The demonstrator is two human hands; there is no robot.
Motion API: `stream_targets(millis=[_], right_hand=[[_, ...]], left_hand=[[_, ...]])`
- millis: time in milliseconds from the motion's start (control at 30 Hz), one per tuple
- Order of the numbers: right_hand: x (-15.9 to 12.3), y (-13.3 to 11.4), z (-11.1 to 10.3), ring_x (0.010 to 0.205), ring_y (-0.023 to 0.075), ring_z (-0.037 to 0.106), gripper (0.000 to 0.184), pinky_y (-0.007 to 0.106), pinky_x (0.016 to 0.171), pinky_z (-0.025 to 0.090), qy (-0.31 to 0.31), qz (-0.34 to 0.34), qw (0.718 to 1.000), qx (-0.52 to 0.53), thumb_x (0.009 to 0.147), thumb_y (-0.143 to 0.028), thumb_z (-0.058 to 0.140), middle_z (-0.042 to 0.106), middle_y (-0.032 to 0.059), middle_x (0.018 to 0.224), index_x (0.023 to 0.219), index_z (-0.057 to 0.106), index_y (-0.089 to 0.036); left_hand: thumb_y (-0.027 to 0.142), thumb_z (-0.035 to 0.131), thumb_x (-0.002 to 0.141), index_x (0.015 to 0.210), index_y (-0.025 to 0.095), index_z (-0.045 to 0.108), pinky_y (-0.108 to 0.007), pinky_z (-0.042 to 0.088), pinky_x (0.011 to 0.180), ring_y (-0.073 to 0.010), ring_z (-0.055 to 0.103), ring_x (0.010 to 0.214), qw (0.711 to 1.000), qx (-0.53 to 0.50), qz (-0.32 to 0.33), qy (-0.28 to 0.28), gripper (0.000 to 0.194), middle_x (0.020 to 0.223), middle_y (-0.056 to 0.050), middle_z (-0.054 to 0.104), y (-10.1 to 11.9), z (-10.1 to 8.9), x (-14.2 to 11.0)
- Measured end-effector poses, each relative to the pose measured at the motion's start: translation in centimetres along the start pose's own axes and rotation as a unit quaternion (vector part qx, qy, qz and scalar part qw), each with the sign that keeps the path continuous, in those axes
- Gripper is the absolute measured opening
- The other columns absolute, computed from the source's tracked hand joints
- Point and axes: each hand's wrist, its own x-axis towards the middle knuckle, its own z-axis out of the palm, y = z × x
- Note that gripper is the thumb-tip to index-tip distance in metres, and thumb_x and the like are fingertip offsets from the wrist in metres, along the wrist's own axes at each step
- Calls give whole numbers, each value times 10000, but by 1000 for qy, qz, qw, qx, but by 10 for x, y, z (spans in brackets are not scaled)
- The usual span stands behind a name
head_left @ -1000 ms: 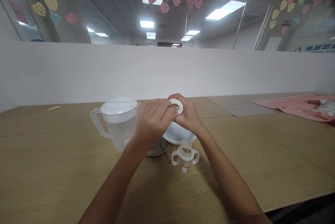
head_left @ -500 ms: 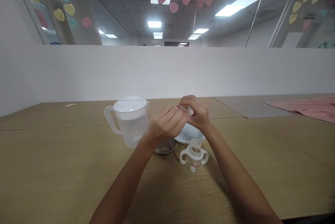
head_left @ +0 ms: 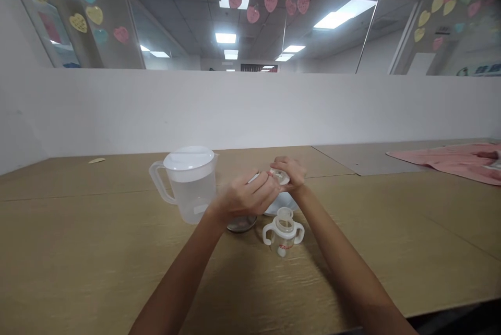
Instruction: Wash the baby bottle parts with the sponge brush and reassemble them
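White ring [head_left: 281, 176] is up over the bench [head_left: 376, 220], away from its back edge. The right hand [head_left: 291, 172] holds it; left hand [head_left: 248, 194] fingers bunch narrow beside it, grip unclear. Bottle [head_left: 283, 240] handles [head_left: 266, 234] are on, but its top looks open.

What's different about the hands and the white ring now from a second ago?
The left hand and right hand came down, nearer the cup, and the ring has tipped. A white sliver now shows by the left hand; I can't tell what it is. The right hand still holds the ring. The cup and jug stayed put.
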Motion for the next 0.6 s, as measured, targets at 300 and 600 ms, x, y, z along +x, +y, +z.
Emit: stream_targets(millis=[300, 600], right_hand=[[22, 3, -31, 655, 138, 532, 262, 268, 639, 427, 30, 348, 937, 12, 761, -437, 553, 586, -6, 696, 753, 597, -178], [-26, -62, -47, 705, 156, 520, 207, 294, 679, 407, -5, 361, 926, 113, 780, -365, 598, 563, 2, 706, 683, 586, -183]], left_hand=[[217, 442, 887, 1146, 153, 547, -359, 462, 916, -209, 562, 1112, 904, -261, -338, 20, 287, 1143, -126, 621, 75, 5, 7], [277, 531, 841, 1335, 138, 296, -450, 455, 970, -292, 482, 1218, 826, -370, -418, -75, 564, 1300, -211, 480, 146, 6, -54]])
